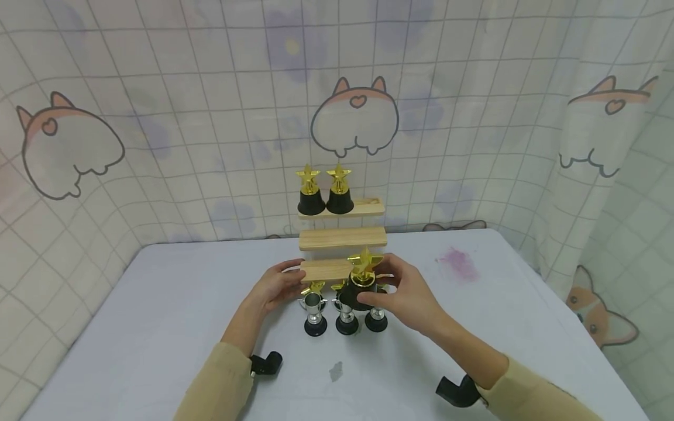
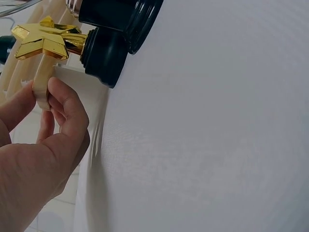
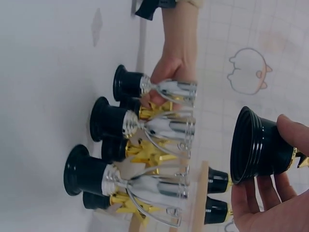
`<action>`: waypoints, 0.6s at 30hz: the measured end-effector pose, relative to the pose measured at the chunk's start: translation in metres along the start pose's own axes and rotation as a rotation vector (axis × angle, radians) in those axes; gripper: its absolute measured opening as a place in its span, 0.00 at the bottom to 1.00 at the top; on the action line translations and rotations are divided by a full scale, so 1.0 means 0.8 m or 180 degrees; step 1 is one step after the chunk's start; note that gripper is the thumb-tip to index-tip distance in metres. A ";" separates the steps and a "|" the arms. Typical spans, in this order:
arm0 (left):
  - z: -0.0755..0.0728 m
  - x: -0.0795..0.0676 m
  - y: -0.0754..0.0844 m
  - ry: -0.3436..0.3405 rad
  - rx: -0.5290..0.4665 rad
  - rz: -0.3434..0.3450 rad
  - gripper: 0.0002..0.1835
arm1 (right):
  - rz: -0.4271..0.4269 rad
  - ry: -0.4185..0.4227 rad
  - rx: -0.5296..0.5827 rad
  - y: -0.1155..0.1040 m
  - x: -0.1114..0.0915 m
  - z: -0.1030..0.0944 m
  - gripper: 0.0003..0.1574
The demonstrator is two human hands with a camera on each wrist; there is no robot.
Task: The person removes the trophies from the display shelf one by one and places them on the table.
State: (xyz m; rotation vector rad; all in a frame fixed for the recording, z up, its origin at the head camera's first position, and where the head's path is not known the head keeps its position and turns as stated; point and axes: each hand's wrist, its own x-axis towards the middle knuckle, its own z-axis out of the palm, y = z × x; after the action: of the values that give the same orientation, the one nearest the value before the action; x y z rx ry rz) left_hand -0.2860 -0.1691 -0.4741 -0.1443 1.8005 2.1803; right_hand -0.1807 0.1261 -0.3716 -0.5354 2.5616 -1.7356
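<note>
My right hand grips a gold star trophy by its black base, raised in front of a stepped wooden rack. In the right wrist view the hollow underside of this trophy's base shows. With thumb and fingers, my left hand pinches the left end of the rack's lowest shelf; the left wrist view shows the pinched wood end between them. Below this shelf stand several gold star trophies, partly hidden by a row of silver cup trophies with black bases.
Two gold star trophies stand on the left and middle of the top shelf. The middle shelf is bare wood. All this stands on a white table, with a checked curtain behind and at the sides.
</note>
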 end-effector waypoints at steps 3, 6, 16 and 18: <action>-0.001 0.001 0.001 0.0013 0.0013 -0.0003 0.31 | 0.0041 -0.0031 0.0023 0.000 -0.006 0.006 0.35; -0.002 0.002 0.002 0.0013 0.0039 -0.0008 0.31 | 0.0110 -0.0055 0.0071 0.001 -0.010 0.011 0.37; -0.001 0.002 -0.001 -0.0004 -0.0030 -0.0024 0.31 | 0.0058 -0.0217 0.0199 0.010 -0.025 0.035 0.35; -0.001 0.002 -0.002 -0.0019 -0.0038 -0.0018 0.31 | 0.0064 -0.0268 0.0195 0.011 -0.028 0.040 0.35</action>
State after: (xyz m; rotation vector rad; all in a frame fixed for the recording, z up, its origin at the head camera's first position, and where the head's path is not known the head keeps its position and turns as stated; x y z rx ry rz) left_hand -0.2870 -0.1691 -0.4758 -0.1454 1.7822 2.1855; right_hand -0.1563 0.1068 -0.3962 -0.5658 2.4404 -1.7394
